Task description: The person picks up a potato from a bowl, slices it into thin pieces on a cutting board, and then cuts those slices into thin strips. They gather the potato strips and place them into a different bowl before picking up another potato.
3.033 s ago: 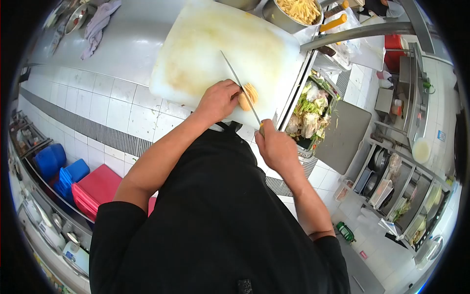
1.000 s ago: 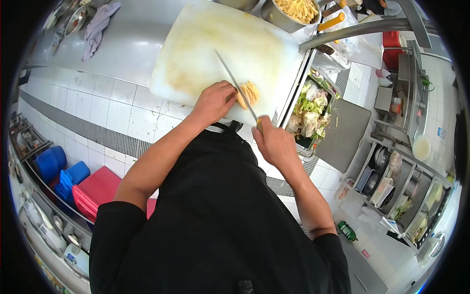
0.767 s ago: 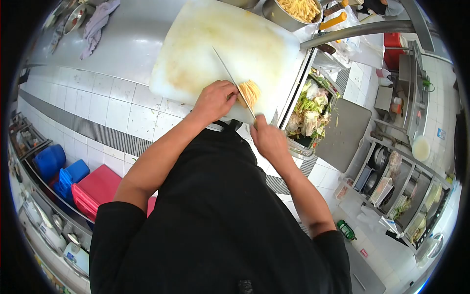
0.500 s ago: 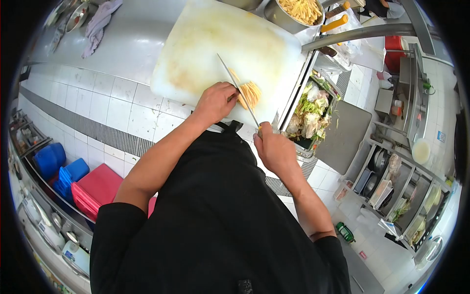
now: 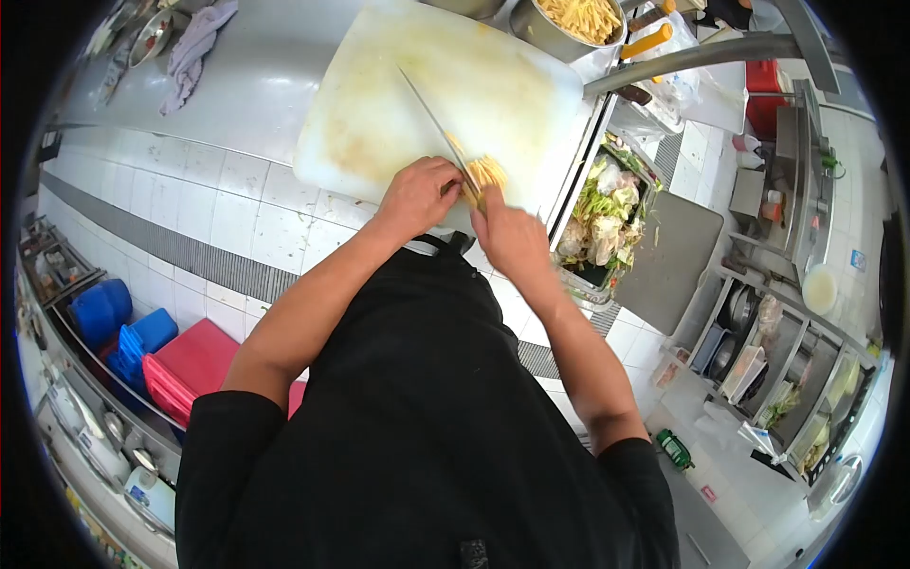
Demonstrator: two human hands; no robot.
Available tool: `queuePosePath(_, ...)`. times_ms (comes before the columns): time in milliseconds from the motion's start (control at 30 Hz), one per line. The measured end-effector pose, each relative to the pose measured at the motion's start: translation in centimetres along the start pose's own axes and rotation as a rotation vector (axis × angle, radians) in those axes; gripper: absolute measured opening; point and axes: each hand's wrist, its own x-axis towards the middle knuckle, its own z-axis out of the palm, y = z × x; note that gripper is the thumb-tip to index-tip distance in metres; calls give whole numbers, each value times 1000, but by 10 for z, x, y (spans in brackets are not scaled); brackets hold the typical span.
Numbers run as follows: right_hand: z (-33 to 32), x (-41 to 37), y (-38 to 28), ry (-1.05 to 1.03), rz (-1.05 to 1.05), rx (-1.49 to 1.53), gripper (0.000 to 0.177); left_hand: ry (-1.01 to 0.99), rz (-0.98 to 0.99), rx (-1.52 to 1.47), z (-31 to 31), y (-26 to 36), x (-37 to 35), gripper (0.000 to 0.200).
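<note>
A kitchen knife (image 5: 428, 106) lies across the lower part of the white cutting board (image 5: 379, 76), its tip pointing up and left. My right hand (image 5: 512, 235) is closed round its handle near the board's near edge. Left of the blade, my left hand (image 5: 417, 197) has curled fingers close against it; whatever lies under those fingertips is hidden. A small pile of pale yellow cut strips (image 5: 487, 171) rests on the board just right of the blade, partly covered by the knife and my right hand.
A steel pot of similar strips (image 5: 580, 21) stands behind the board. Yellow-handled tools (image 5: 648, 44) lie beside it. To the right sits a bin of vegetable scraps (image 5: 599, 213), under a metal rail (image 5: 701, 59). A purple cloth (image 5: 197, 52) lies on the steel counter (image 5: 270, 66).
My right hand has moved up and left, carrying the knife farther forward across the board. The strips are now more covered. My left hand has stayed almost in place.
</note>
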Motion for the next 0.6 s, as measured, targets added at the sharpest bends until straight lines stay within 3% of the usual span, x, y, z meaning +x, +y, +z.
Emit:
queuePosePath(67, -22, 10, -10, 24, -5, -23, 27, -59, -68, 4, -4, 4, 4, 12)
queuePosePath(200, -45, -23, -11, -94, 34, -7, 32, 9, -89, -80, -5, 4, 0, 11)
queuePosePath(433, -38, -62, 1, -215, 70, -38, 30, 19, 16, -1, 1, -2, -1, 10)
queuePosePath(500, 2, -34, 9, -50, 13, -45, 25, 15, 24, -5, 2, -2, -1, 10)
queuePosePath(600, -7, 7, -5, -16, -30, -86, 25, 13, 40, 16, 4, -5, -4, 10)
